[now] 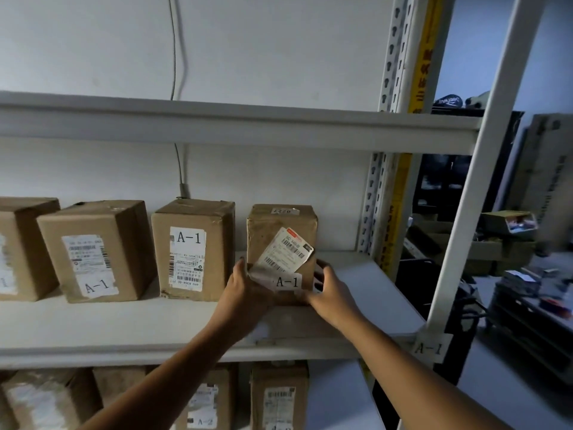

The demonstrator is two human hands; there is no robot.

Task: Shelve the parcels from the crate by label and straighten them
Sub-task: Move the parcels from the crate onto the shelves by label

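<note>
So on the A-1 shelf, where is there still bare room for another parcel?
Bare board lies right of the held parcel, out to the corner upright, and along the shelf's front strip. The gaps between the parcels further left look too narrow. Left hand and right hand flank the held parcel.

A grey cable [176, 57] runs down the white wall [279, 41] behind the racking and ends in a small plug-like piece just above the middle level. A yellow strip with dark characters [423, 57] runs down a perforated upright [392, 57] at the right. Beyond the rack, in dim light, a small open bin [508, 223] holds mixed coloured items, and a dark bench [527, 305] lower down carries scattered small objects too blurred to tell apart
</note>
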